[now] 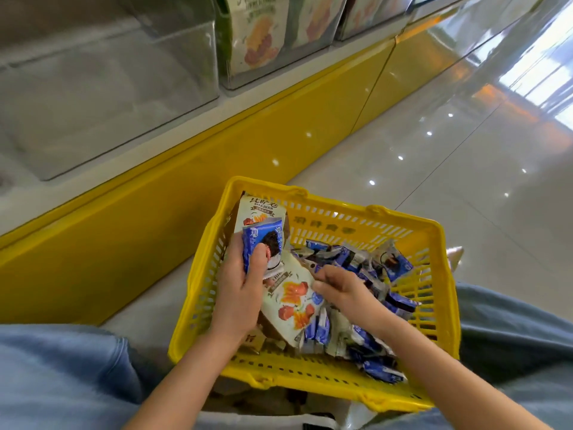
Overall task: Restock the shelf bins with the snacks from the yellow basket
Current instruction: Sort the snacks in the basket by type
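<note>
Clutching blue packs (263, 248) in left grip (238, 293); right grip (338, 290) curled into pile, hold unclear. Judging by heaped basket (434, 274), restocking left bin (93, 103) barely begun.

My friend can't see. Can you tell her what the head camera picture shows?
A person's left hand grips blue snack packets over a yellow basket full of more snacks, while the right hand reaches into the pile. Clear shelf bins sit beyond, one holding white bags.

Left hand (243, 287), forearm entering from 7 o'clock, grips blue-and-white snack packets (263, 242), thumb across them; right hand (341, 290), from 5 o'clock, fingers bent.
</note>
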Motion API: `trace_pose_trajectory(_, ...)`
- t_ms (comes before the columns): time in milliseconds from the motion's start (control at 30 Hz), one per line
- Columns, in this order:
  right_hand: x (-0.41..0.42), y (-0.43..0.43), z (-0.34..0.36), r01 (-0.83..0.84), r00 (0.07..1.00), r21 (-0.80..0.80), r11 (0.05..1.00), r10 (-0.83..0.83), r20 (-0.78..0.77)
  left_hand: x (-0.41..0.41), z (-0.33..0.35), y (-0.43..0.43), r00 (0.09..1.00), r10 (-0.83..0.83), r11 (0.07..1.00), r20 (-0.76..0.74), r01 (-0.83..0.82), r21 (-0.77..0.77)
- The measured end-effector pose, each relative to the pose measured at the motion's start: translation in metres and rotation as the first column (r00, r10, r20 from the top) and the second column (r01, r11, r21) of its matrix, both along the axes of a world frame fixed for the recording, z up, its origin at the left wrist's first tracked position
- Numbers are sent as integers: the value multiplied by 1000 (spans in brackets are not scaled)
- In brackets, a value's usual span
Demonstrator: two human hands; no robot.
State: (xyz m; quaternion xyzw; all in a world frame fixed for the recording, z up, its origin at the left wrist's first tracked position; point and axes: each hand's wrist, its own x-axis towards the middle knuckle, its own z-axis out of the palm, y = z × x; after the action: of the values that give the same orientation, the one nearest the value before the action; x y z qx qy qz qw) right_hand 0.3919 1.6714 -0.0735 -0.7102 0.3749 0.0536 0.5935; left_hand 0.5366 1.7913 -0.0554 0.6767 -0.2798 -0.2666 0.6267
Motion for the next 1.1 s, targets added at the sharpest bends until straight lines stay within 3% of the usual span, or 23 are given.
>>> trace_pose_trajectory(100,26,39,-16,67,997,111,992,-70,23,14,3,10,995,88,996,45,-88,-2)
trace_pose_trajectory(233,51,86,-34,110,986,261,959,-73,-148,28,0,20,984,161,985,71,-165,48)
trace_pose_trajectory(333,54,92,-39,69,981,316,946,-6,-194,31,0,22,988,155,986,25,-156,57)
trace_pose_trajectory(433,36,72,-40,-102,971,161,982,133,-196,29,0,25,997,65,993,-32,-61,96)
trace_pose_trajectory(600,-15,19,-64,13,967,-235,972,-72,-243,16,-5,25,993,-51,992,-107,63,105)
trace_pose_trajectory(700,-32,-4,-90,-124,903,-250,960,5,-430,12,-10,22,985,-83,987,-149,102,121)
trace_pose_trajectory(800,-39,-13,-108,-360,753,-174,917,176,-634,11,-15,22,979,-115,980,-167,139,140)
trace_pose_trajectory(1000,-33,-23,-111,-574,594,-243,782,193,-781,11,-21,16,976,-119,977,-182,148,155)
trace_pose_trajectory(1100,-38,-30,-107,-557,612,-244,794,193,-767,11,-23,14,975,-120,975,-185,151,163)
